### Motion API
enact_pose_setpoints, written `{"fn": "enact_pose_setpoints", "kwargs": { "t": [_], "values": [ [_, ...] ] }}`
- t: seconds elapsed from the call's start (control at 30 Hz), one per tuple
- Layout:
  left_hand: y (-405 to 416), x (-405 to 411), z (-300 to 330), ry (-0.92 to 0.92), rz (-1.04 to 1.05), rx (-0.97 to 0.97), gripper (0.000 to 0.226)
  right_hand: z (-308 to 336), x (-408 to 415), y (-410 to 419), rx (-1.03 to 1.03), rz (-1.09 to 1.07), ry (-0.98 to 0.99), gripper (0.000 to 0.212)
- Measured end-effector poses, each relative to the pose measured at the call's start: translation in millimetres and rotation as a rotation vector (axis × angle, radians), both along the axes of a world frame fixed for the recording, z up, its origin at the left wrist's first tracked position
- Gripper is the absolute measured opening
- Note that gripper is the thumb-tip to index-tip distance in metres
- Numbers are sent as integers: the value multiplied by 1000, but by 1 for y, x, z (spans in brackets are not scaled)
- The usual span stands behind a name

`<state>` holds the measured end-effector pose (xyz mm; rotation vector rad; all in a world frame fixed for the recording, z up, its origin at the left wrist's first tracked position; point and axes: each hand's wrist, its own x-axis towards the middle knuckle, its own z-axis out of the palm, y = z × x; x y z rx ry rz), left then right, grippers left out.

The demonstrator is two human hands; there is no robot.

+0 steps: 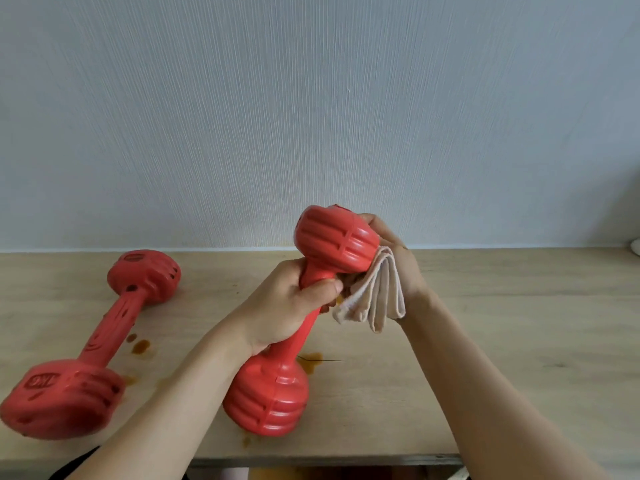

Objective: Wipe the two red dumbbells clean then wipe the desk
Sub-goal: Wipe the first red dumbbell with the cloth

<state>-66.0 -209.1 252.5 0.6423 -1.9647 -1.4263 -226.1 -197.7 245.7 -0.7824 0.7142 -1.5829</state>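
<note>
Left hand (287,306) grips the dumbbell (304,320) while right hand (391,258) holds a cloth (374,292) to its head; next, probably the handle.

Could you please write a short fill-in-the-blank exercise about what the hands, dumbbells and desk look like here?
1. The left hand grips the raised dumbbell by its ____.
2. The right hand presses a folded beige ____ against that dumbbell's upper head.
3. The other dumbbell lies on the wooden ____.
4. The brown stains on the wood sit beside the ____ dumbbell.

Missing words: handle; cloth; desk; lying
</note>
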Motion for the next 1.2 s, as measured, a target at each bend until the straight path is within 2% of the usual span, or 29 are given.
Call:
{"fn": "enact_pose_setpoints", "kwargs": {
  "t": [0.07, 0.13, 0.2, 0.23, 0.33, 0.43, 0.6, 0.67, 0.77, 0.9, 1.03, 1.07, 1.2],
  "values": [
    [-1, 1, 1, -21, -1, 47, 14, -2, -3, 0, 58, -33, 71, 17],
    [-6, 2, 1, -59, 94, 43, 29, -3, -3, 2, 57, -87, 79, 9],
    [-11, 5, 0, -140, 229, -116, 39, -1, 3, 3, 50, -182, 69, 8],
    [-12, 6, -1, -177, 290, -191, 35, 1, 6, 4, 64, -250, 131, 12],
    [-12, 5, -1, -223, 434, -263, 26, 3, 17, 1, 39, -477, 462, 12],
    [-13, 8, 0, -188, 432, -258, 30, 6, 36, 9, -127, -669, 791, 5],
    [-5, 6, 0, -11, 457, -34, 31, 12, 56, 24, -439, -913, 1194, 12],
    [0, 1, -2, 28, 447, 20, 30, 9, 49, 24, -456, -923, 1182, 12],
    [2, -3, -5, 58, 430, 41, 27, 6, 39, 24, -367, -873, 1085, 7],
    [1, -5, -5, 82, 406, 110, 29, 6, 37, 21, -333, -852, 1077, 7],
    [1, -7, -5, 49, 431, 151, 30, 9, 48, 22, -582, -921, 1362, 22],
    [2, -7, -6, 45, 429, 140, 29, 11, 48, 21, -598, -906, 1382, 21],
    [4, -9, -7, 9, 368, 65, 31, 21, 31, 13, -344, -776, 1089, 11]
  ]
}}
